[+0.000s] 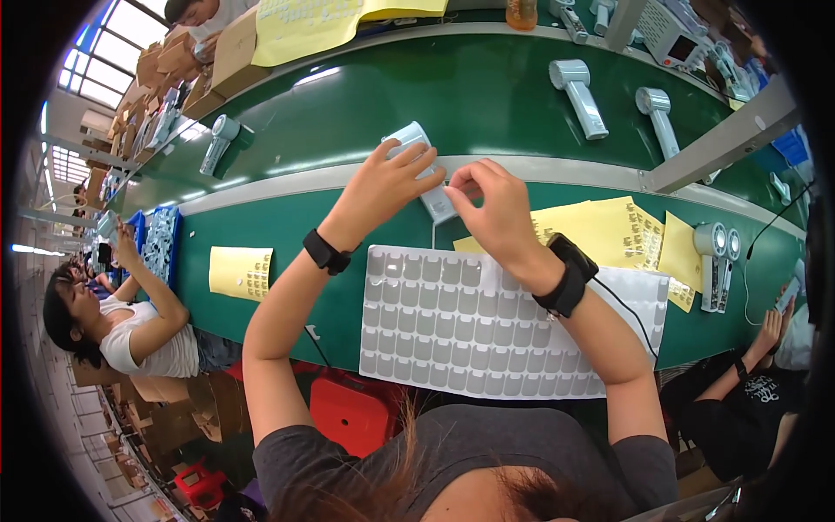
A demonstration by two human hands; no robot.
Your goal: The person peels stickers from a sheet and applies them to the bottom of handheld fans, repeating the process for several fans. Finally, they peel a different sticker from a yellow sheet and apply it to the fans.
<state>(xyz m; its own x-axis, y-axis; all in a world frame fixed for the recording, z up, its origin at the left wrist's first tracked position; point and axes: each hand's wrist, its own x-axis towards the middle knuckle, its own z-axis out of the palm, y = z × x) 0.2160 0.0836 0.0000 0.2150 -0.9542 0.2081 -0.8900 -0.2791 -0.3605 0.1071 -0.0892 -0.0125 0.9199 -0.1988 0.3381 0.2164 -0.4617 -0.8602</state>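
A pale blue handheld fan (pixel 438 207) lies tilted across the line between the green work surface and the belt behind it. My left hand (pixel 383 187) is closed over its upper part, with the round head showing past the fingers. Right beside the handle, my right hand (pixel 500 209) has thumb and forefinger pinched together. Anything between those fingertips is too small to make out. Below both hands spreads a white sheet of grey rounded stickers (pixel 417 326), partly covered by my right forearm. Yellow sheets with small stickers (pixel 587 228) lie behind my right wrist.
Several more fans, such as one (pixel 578 97) at the back, lie on the green belt (pixel 470 78). Another yellow sheet (pixel 239 270) is at left, near a blue tray (pixel 162 248). Two fans (pixel 711 261) rest at right. A metal post (pixel 726 139) slants at right. Co-workers sit either side.
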